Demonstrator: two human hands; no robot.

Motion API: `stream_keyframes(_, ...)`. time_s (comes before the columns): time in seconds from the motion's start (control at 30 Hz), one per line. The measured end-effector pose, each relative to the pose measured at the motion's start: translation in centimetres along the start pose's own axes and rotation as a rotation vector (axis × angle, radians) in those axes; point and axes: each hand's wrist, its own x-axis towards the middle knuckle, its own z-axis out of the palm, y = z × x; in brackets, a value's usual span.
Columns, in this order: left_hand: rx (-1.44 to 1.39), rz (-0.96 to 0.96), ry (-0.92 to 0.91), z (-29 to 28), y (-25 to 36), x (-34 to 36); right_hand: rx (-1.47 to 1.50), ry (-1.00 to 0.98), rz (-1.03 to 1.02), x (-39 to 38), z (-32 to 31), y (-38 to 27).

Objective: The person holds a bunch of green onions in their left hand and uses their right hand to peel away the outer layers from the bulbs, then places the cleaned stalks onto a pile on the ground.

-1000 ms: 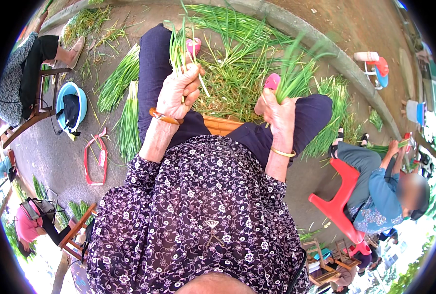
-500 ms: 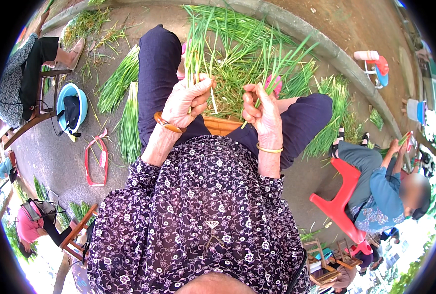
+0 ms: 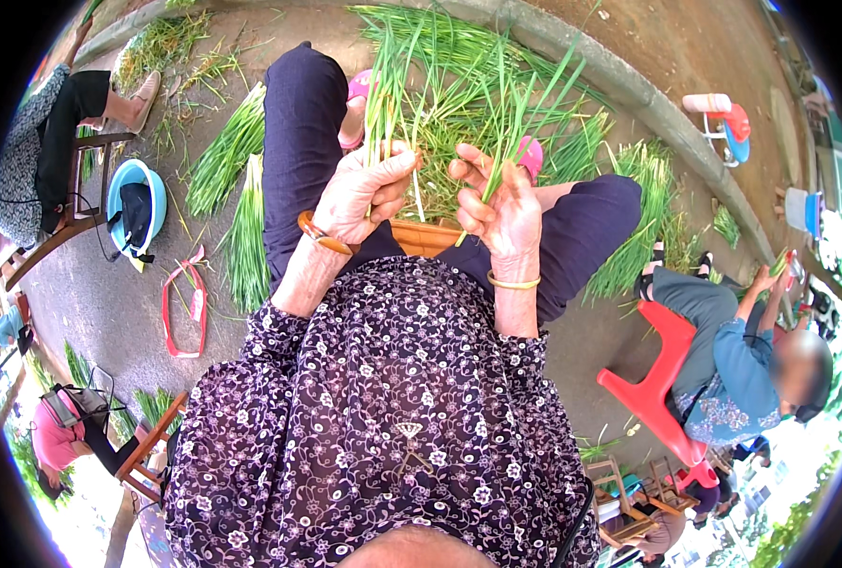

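Observation:
Between my knees, my left hand (image 3: 369, 194) is closed round a bunch of chives (image 3: 380, 118), their green leaves pointing away from me. To its right, my right hand (image 3: 504, 216) pinches a few thinner green stalks (image 3: 510, 137) between thumb and fingers, their pale ends sticking out below. Under both hands lies a heap of loose trimmings (image 3: 440, 189) in a brown container, whose near rim (image 3: 425, 239) shows in front of my lap. Beyond it, a big pile of chives (image 3: 459, 45) spreads on the ground.
Chive bundles (image 3: 227, 156) lie left of my leg, and more (image 3: 643, 218) to the right. A blue basin (image 3: 156, 194) with a black bag and a red strap loop (image 3: 167, 312) are at left. At right, a person (image 3: 747, 369) sits by a red plastic stool (image 3: 653, 379).
My right hand has shifted slightly left, toward my left hand, and its fingers have spread a little. The stalks in it have swung left. My left hand has hardly moved.

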Motion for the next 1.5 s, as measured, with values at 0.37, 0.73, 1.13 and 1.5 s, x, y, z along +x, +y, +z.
stream_keyframes(0.37,0.089,-0.02,-0.007,0.1,-0.3,-0.1,-0.087,0.092,-0.018,0.2,-1.1,0.5)
stream_keyframes(0.73,0.329,-0.106,-0.019,1.5,-0.3,-0.7,-0.499,0.353,0.006,1.1,3.3,1.1)
stream_keyframes(1.13,0.305,-0.091,0.02,1.3,-0.7,-0.7,-0.418,0.414,-0.185,0.8,2.6,0.1)
stream_keyframes(1.5,0.387,-0.107,0.006,1.4,-1.0,-0.8,-0.462,0.527,-0.37,0.9,2.4,0.0)
